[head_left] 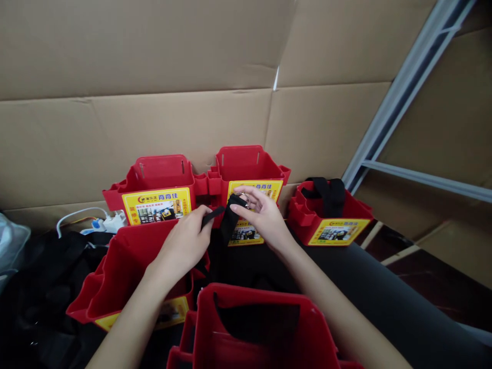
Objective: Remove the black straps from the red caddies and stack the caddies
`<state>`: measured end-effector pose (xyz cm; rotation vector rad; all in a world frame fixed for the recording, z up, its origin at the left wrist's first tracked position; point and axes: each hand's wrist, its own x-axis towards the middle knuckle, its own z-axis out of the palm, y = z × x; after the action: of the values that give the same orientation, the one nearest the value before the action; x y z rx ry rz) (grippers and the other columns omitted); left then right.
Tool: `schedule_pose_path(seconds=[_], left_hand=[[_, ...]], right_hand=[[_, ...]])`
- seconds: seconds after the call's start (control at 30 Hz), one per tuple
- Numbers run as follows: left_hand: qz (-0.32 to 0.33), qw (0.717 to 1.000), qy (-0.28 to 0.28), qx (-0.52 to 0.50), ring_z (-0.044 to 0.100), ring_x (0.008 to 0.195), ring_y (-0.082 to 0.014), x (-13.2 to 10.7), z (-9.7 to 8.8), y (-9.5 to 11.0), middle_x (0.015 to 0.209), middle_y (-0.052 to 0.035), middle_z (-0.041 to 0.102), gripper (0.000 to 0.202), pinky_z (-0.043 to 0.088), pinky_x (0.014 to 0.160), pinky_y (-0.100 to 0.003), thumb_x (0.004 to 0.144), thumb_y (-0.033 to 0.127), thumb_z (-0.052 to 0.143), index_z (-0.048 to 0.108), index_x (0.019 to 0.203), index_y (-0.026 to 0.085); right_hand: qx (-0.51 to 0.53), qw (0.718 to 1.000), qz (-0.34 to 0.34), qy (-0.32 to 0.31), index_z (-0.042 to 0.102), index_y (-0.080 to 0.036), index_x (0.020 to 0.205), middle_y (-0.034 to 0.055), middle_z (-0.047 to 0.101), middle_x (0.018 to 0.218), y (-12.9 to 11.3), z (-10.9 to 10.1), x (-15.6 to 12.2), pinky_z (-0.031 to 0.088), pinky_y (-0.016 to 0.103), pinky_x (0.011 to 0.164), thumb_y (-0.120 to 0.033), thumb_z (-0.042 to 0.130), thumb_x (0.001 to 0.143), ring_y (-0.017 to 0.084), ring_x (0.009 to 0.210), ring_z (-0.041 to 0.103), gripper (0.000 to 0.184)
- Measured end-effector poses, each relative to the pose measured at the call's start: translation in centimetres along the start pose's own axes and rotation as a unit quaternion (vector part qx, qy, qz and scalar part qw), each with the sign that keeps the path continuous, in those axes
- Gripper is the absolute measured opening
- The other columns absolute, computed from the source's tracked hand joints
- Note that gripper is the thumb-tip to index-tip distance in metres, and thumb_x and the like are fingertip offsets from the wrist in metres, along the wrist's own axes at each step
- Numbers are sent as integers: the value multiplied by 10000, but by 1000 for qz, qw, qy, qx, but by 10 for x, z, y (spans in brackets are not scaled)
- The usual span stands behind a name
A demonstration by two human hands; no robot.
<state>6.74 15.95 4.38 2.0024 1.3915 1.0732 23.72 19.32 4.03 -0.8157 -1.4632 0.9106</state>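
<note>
In my right hand (263, 212), thumb and fingers pinch a black webbing strap (229, 221) beside a metal ring (243, 197). My left hand (186, 238) is closed on another stretch of black strap (212, 217), just left of it. Below my hands, a red plastic tool bucket (253, 296) stands nearest me with black strap (265, 323) inside it. Under my left forearm sits a second red bucket (126, 251), partly covered by the arm. Behind my hands are two more red buckets with yellow labels, one at left (163, 171) and one in the middle (246, 160).
A red bucket (303, 218) with black strap over its rim stands at right. Black fabric (38, 297) is heaped at left near a white plug (115, 221) and cable. Cardboard (172, 123) walls the back; a metal frame (400, 102) rises at right.
</note>
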Motion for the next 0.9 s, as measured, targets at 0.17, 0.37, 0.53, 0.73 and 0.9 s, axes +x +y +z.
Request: schedule_pose_path(seconds=[0.17, 0.37, 0.53, 0.73, 0.9], left_hand=[[-29, 996, 61, -62, 545, 733, -189, -2, -4, 7, 750, -36, 615, 306, 382, 644, -252, 771, 484, 530, 617, 838, 198], [19, 987, 45, -151, 548, 721, -145, -2, -1, 17, 713, -4, 592, 200, 397, 665, -221, 817, 291, 478, 606, 904, 164], [20, 984, 66, -166, 525, 639, -107, -2, -3, 19, 692, 7, 582, 170, 402, 628, -204, 764, 221, 537, 598, 899, 138], [-43, 976, 28, -210, 411, 460, -63, -2, 3, 19, 518, 65, 480, 146, 301, 469, -179, 704, 219, 597, 597, 827, 140], [-54, 980, 5, -190, 364, 437, -51, -1, 3, 19, 486, 66, 455, 75, 259, 448, -175, 703, 210, 569, 554, 699, 137]], right_hand=[[-30, 999, -10, -16, 596, -211, 895, 1, 540, 845, 0, 0, -7, 461, 276, 797, -211, 690, 610, 129, 814, 543, 301], [-28, 996, -40, -77, 606, -238, 997, 22, 563, 911, -5, 6, -16, 476, 291, 785, -252, 638, 683, 150, 865, 556, 316], [-98, 991, -67, -62, 581, -241, 1056, 43, 563, 991, -4, 3, -17, 487, 273, 717, -242, 601, 728, 158, 869, 555, 329], [-156, 981, -101, -61, 535, -266, 1112, 43, 547, 1004, -4, 5, -21, 484, 269, 719, -132, 566, 717, 163, 899, 546, 417], [-73, 996, -50, -23, 562, -216, 952, 19, 547, 851, -7, 5, -19, 491, 223, 612, -160, 591, 702, 136, 776, 554, 257]])
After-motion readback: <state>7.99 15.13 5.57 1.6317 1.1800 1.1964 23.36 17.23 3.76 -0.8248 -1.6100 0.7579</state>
